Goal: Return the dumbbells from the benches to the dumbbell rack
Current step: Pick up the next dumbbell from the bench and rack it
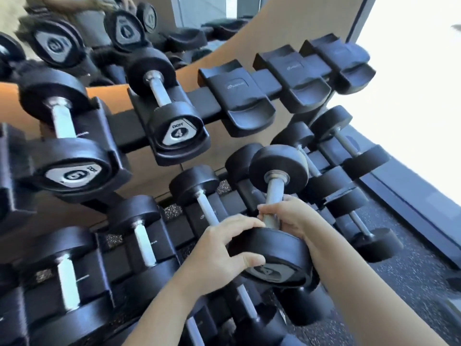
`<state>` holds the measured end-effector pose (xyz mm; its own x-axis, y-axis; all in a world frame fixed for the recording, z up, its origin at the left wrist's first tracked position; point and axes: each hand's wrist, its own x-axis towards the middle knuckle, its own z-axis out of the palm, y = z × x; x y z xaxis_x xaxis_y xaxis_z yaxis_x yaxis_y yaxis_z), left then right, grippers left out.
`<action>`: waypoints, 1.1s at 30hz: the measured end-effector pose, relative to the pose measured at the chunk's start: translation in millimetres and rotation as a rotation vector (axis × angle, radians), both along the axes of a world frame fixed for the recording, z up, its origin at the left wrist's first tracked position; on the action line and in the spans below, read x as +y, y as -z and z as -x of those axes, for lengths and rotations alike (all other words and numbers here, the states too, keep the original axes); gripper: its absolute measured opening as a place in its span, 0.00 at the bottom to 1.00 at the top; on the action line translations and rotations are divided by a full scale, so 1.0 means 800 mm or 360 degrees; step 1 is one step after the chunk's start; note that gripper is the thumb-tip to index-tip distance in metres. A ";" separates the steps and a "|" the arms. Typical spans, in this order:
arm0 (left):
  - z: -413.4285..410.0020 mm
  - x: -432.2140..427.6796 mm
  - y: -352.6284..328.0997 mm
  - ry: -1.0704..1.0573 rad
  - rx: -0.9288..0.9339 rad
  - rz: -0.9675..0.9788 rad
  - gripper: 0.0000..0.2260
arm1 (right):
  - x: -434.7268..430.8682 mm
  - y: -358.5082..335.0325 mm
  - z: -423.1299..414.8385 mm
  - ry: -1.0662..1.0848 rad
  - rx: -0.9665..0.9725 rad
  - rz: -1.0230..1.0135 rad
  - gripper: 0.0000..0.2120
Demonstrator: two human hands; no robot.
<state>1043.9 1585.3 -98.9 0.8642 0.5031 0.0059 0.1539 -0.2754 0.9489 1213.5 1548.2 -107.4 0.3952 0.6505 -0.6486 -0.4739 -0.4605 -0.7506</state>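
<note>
In front of the rack point(262, 78), the dumbbell point(278, 168) hangs in the air over the lower row, not yet put down. The fingers of your right hand point(289, 216) are curled round its handle, and your left hand point(219, 248) clasps the near head. Three upper cradles point(239, 101) still wait, so I judge that more returns are left.

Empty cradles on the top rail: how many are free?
3, side by side: first cradle right of the dumbbell marked 4, second cradle, third cradle at the right end. More may hide further left.
</note>
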 end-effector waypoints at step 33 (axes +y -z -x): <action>-0.264 0.256 0.004 -0.0723 -0.0420 -0.0160 0.21 | 0.367 -0.082 -0.246 -0.0784 -0.0909 0.0020 0.14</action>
<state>1255.2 1790.5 -102.5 0.5221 0.8119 0.2612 0.0381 -0.3281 0.9439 1410.6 1841.7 -41.9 0.3373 0.8330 -0.4386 0.2504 -0.5285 -0.8112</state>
